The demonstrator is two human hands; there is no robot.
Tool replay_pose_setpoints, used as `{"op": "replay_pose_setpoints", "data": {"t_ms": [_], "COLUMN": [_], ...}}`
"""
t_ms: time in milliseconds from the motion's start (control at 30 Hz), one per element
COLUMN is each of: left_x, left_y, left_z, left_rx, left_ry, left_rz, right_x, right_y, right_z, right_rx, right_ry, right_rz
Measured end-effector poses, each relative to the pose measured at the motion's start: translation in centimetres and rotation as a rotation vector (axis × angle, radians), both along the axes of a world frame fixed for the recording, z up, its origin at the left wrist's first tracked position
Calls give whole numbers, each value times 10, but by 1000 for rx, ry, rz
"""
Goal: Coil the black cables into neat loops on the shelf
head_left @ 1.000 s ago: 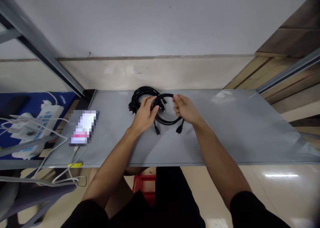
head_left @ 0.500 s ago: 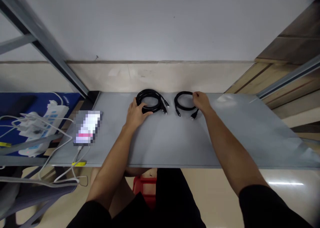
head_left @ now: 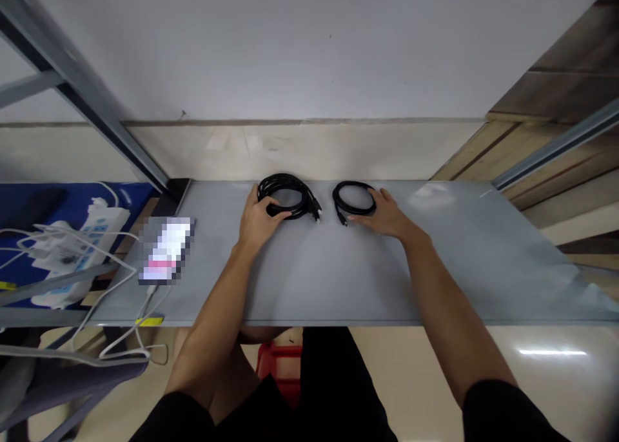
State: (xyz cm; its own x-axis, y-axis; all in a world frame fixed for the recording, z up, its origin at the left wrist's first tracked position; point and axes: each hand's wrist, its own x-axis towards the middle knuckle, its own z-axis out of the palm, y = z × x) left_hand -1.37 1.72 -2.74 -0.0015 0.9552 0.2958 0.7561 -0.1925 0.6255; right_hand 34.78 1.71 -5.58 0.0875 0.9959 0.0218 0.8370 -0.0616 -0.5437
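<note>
Two coils of black cable lie side by side on the grey tabletop (head_left: pixel 329 277), near the wall. The left, thicker cable coil (head_left: pixel 304 198) has its plug ends together at the right, pointing toward the other coil. My left hand (head_left: pixel 256 221) grips its left side, thumb along the near edge and fingers around the outside. A thinner cable coil (head_left: pixel 337 200) sits to the right, one plug showing at its near left. Around its right side is my right hand (head_left: pixel 388 216), with the thumb at the near edge and the fingers behind. My right hand hides the other plug.
A phone (head_left: pixel 167 251) with a blurred screen lies at the tabletop's left, a white cable plugged into it. Farther left are a white power strip (head_left: pixel 104 229) and tangled white cords. Metal posts (head_left: pixel 111 126) stand at both sides. A red stool (head_left: pixel 285 364) is below.
My right hand has turned and spread lower around the thinner coil, its thumb now at the near edge. The thicker coil has shifted slightly left with my left hand.
</note>
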Motion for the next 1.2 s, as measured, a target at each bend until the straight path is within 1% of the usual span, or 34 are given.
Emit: {"op": "replay_pose_setpoints", "data": {"t_ms": [100,167,267,300,367,433,467,533,600,633,700,733,800,900,967,1033,1100,1167,1200], "left_x": [-1,-2,-4,-4,-3,-1,1,5,10,12,15,17,19,15,8,-2,-11,-15,-14], "left_y": [2,4,5,4,2,-1,-4,-9,-16,-19,-24,-25,-25,-16,-7,3,11,15,14], "left_z": [-2,-3,-3,-2,0,2,3,5,9,10,14,16,18,17,14,10,7,4,4], "left_rx": [55,87,148,172,211,235,243,250,254,255,229,199,97,-88,-158,-165,-166,-192,-207], "left_ry": [-56,-100,-149,-156,-155,-136,-121,-90,-83,-96,-165,-235,-446,-783,-905,-964,-973,-944,-917], "left_rz": [-23,-34,-43,-53,-92,-174,-236,-394,-547,-599,-653,-656,-625,-532,-458,-364,-286,-272,-295], "right_x": [-9,-11,-10,-12,-21,-40,-52,-80,-103,-112,-121,-122,-121,-118,-120,-124,-128,-131,-132], "right_y": [2,7,10,10,8,5,4,3,2,1,-1,-3,-6,-12,-15,-18,-20,-23,-24], "right_z": [-5,-3,8,13,23,31,34,35,32,30,25,24,22,25,28,31,32,32,32], "right_rx": [-21,-10,-9,15,135,275,307,300,280,271,265,267,263,213,182,177,182,178,173], "right_ry": [46,86,86,95,191,405,538,756,838,859,895,917,967,1048,1100,1136,1141,1117,1100], "right_rz": [-19,4,8,0,-14,0,27,87,98,86,59,45,25,29,61,100,129,145,156]}}
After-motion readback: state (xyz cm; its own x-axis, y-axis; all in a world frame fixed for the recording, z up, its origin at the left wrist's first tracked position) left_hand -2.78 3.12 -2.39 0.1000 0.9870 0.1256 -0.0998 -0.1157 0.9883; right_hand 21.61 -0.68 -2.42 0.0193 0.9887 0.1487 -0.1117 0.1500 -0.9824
